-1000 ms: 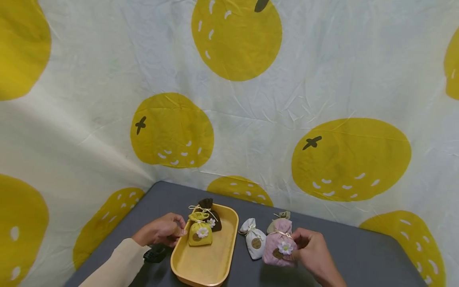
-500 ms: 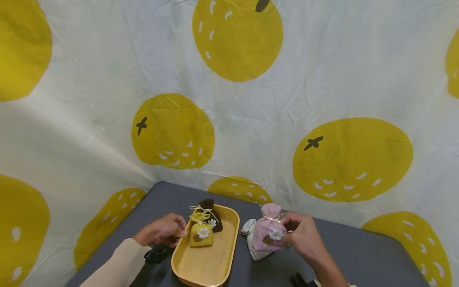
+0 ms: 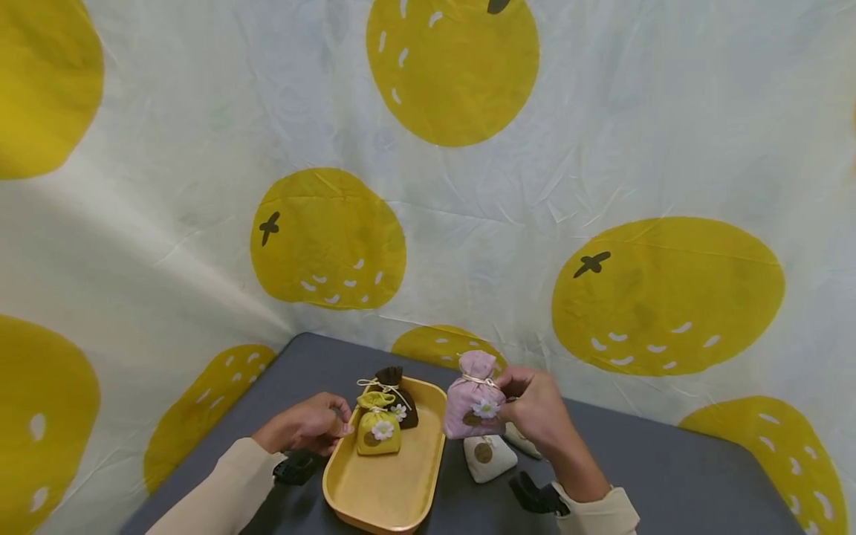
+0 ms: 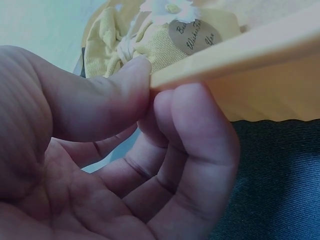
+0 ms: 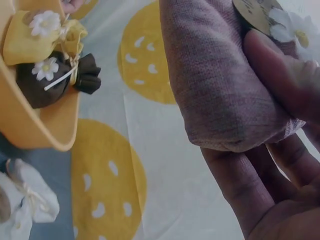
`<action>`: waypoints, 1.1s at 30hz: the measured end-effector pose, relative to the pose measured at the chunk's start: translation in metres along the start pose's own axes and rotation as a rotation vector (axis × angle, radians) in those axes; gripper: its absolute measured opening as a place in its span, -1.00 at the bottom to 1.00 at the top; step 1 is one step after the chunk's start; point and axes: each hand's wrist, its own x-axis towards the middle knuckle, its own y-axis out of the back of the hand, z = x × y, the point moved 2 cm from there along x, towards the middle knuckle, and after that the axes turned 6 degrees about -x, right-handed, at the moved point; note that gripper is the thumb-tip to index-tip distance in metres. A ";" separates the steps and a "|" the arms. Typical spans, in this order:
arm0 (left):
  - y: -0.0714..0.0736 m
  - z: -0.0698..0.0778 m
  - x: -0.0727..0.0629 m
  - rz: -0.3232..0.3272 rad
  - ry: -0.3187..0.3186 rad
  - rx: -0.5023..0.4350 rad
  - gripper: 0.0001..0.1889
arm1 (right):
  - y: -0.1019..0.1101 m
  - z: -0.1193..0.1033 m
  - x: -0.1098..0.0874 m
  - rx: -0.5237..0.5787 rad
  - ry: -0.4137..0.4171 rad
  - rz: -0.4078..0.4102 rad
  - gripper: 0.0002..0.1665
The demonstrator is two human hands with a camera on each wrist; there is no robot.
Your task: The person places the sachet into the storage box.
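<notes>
The person's right grip (image 3: 533,409) pinches the pink pouch (image 3: 464,397) by its right side, thumb in front, so the pouch lies to the left of those fingers — neck up, long axis near upright, raised off the tabletop (image 3: 642,461). It hangs just beside the right rim of the tray (image 3: 384,490); the left grip (image 3: 314,423), farther from it, pinches the opposite rim.
</notes>
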 end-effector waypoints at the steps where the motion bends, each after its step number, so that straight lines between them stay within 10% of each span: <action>1: 0.000 0.001 0.000 0.002 0.003 0.001 -0.88 | -0.001 -0.001 0.002 -0.003 0.015 -0.002 -0.74; 33: -0.002 0.003 -0.004 -0.005 0.005 0.003 -0.91 | -0.045 0.008 0.062 0.118 0.108 -0.070 -0.75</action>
